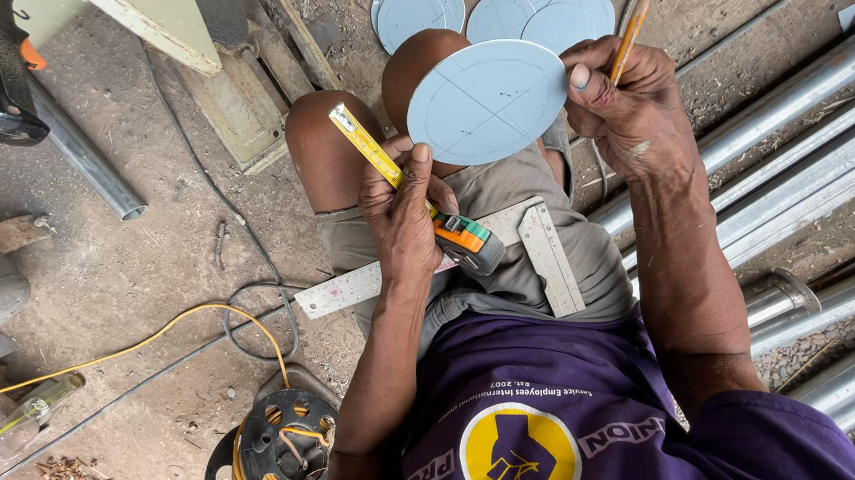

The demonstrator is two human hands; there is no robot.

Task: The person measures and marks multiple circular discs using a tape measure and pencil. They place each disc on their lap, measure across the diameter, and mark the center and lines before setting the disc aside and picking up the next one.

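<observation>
Head cam had our left hand (402, 208) gripping the tape measure (465, 241), tape pulled out, over the steel square (547, 253) on our lap. Right hand (626, 102) pinched the grey disc (487, 101) plus a pencil (631, 29). More discs (434, 0) lay beyond.

A pale blue-grey disc (487, 99) crossed by thin pencil lines sits at twelve o'clock; below it a yellow tape blade (364, 143) with black marks runs from an orange, green and black tape measure case (468, 241); yellow pencil (631, 29) at one o'clock; purple shirt (575, 431) with a yellow emblem at six
</observation>
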